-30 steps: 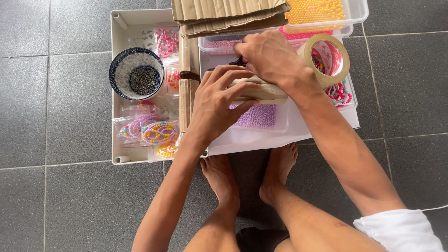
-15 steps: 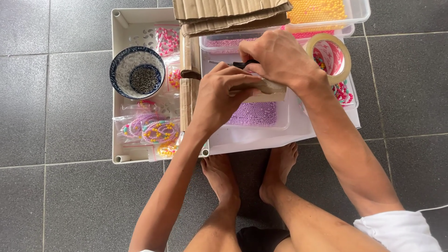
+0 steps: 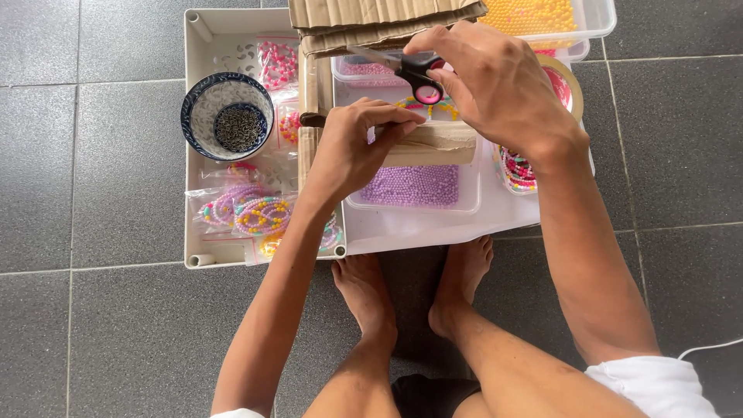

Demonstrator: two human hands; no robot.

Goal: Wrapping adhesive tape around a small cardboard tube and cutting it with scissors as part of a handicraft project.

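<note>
Leftmost, a blue-rimmed bowl [image 3: 227, 116] of small dark rings sat in the white tray [image 3: 193, 155] above bagged bead bracelets [image 3: 259, 215]. My left hand [image 3: 352, 151] was curled around the small cardboard box [image 3: 439, 144], holding it over the tub of purple beads [image 3: 414, 186]. Just above, my right hand [image 3: 499, 85] gripped the pink-handled scissors [image 3: 414, 73], fingers closed through the loops.

scissors [image 3: 414, 73]: black and pink handles
bowl [image 3: 226, 116]: blue pattern outside, white inside (dark little rings in it)
purple beads [image 3: 414, 186]: all light purple
yellow beads [image 3: 534, 15]: yellow-orange
tray [image 3: 203, 46]: plain white
cardboard [image 3: 371, 15]: brown
bracelets [image 3: 255, 215]: pink, purple, yellow, some green
tape [image 3: 565, 81]: tan ring
floor [image 3: 93, 155]: dark grey tiles with pale lines
shorts [image 3: 654, 387]: white
</note>
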